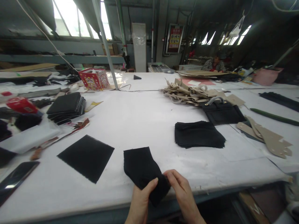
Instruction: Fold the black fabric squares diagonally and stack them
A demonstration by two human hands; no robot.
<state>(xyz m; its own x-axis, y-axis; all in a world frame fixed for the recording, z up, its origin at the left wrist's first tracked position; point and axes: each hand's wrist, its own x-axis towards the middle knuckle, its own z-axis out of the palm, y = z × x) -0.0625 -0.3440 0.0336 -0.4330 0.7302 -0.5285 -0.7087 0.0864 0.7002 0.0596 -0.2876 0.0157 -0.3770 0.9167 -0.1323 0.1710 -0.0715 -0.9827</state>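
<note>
A black fabric piece (pixel 140 165) is held at the table's front edge, its far end lying on the white surface and its near end bent over. My left hand (pixel 142 197) grips it from below and the left, thumb on top. My right hand (pixel 181 189) pinches its right edge with thumb and fingers. To the left, a flat black square (pixel 86 158) lies by itself on the table. A stack of black pieces (pixel 198 134) sits to the right, beyond my right hand.
Folded black pieces (pixel 66 105), a red packet (pixel 22 105) and a phone (pixel 16 179) are on the left. Beige straps (pixel 187 93), a black bag panel (pixel 221 112) and beige cutouts (pixel 268 140) lie right. A pole (pixel 106 46) stands behind. A person (pixel 213 64) sits far back.
</note>
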